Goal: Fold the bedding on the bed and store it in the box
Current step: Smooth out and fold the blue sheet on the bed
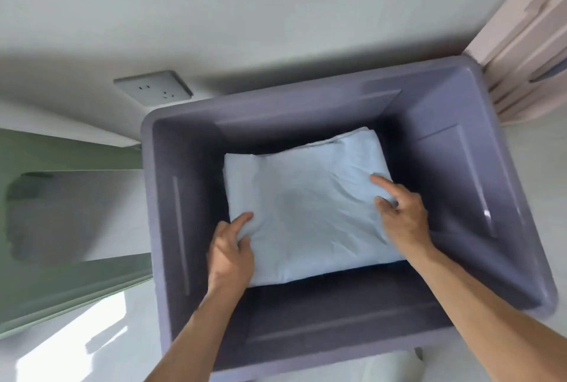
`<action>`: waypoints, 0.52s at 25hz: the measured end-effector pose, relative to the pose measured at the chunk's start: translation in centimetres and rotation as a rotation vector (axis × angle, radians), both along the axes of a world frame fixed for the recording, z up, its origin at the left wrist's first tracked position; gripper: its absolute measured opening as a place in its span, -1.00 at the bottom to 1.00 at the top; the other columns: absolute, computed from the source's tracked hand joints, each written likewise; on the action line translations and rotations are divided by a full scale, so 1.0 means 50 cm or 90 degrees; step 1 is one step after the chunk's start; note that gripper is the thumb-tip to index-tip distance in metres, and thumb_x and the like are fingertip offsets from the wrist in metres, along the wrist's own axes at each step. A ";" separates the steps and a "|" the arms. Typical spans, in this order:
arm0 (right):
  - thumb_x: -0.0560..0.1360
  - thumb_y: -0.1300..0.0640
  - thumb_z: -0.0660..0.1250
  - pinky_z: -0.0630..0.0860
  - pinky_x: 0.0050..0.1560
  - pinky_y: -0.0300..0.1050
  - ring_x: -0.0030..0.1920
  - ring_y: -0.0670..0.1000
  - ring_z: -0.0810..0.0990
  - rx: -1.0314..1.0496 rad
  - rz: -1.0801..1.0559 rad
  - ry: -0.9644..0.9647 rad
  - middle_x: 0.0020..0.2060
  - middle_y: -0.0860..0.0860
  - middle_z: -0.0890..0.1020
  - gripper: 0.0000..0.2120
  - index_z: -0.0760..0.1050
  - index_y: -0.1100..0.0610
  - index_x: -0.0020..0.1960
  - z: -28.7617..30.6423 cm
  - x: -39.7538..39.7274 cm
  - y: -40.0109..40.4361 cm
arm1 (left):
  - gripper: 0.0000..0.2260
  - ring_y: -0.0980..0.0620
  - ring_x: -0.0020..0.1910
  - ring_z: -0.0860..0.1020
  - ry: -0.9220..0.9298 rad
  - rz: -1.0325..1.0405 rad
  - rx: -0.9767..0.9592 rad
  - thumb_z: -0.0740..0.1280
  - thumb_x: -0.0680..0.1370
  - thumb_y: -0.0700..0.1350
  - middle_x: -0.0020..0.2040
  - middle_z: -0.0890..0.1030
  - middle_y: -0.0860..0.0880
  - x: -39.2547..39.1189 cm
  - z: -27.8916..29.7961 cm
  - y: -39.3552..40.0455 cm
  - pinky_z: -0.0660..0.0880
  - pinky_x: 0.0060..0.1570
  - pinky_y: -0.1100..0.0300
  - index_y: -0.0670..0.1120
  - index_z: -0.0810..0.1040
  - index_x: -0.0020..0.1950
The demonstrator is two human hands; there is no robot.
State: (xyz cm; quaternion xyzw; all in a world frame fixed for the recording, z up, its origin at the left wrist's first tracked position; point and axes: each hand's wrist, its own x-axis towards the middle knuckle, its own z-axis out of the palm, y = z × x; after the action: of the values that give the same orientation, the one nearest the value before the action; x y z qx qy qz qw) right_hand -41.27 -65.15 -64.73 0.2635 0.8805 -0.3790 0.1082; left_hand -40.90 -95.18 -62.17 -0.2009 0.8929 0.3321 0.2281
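Note:
A folded light-blue sheet (306, 206) lies flat inside a large grey-purple plastic box (178, 212) on the floor. Both my arms reach down into the box. My left hand (231, 255) grips the sheet's near-left corner, thumb on top and fingers curled under the edge. My right hand (403, 212) holds the sheet's right edge, its index finger stretched out across the cloth and the other fingers curled over the fold. The bundle sits low in the box, slightly skewed.
A white wall with a grey power socket (153, 88) rises behind the box. A green piece of furniture (70, 228) stands at the left. A pale pink drawer unit (527, 44) is at the upper right. Light floor surrounds the box.

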 end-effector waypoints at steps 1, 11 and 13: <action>0.56 0.19 0.29 0.40 0.29 0.20 -0.03 0.07 0.52 0.007 -0.003 -0.013 -0.01 -0.17 0.57 -0.55 0.49 -0.31 0.27 -0.041 -0.005 0.003 | -0.59 -0.06 0.01 0.53 0.002 0.014 0.005 0.24 0.56 -0.29 0.04 0.46 -0.01 0.000 -0.044 0.003 0.49 0.15 0.07 0.09 0.55 0.31; 0.56 -0.05 0.30 0.21 0.42 0.15 0.53 0.18 0.13 0.259 0.196 -0.206 0.56 0.11 0.15 -0.31 0.08 -0.02 0.59 0.006 -0.006 0.004 | -0.25 -0.10 0.54 0.11 -0.165 -0.127 -0.072 0.28 0.54 -0.15 0.58 0.08 -0.05 -0.020 -0.018 0.050 0.01 0.52 -0.07 0.05 -0.08 0.61; 0.53 -0.05 0.33 0.24 0.40 0.17 0.51 0.20 0.20 0.237 0.202 -0.148 0.53 0.14 0.23 -0.28 0.09 0.04 0.59 0.111 -0.005 -0.025 | -0.23 -0.07 0.56 0.04 -0.106 -0.169 -0.102 0.27 0.55 -0.16 0.58 0.07 -0.03 -0.020 0.103 0.073 -0.09 0.52 -0.10 0.06 -0.16 0.60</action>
State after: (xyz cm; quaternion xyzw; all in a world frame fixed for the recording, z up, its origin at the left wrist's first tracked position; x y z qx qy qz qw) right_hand -41.53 -66.38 -59.17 0.1792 0.9469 -0.1561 0.2164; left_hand -41.92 -91.55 -57.04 -0.1254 0.9134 0.2090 0.3261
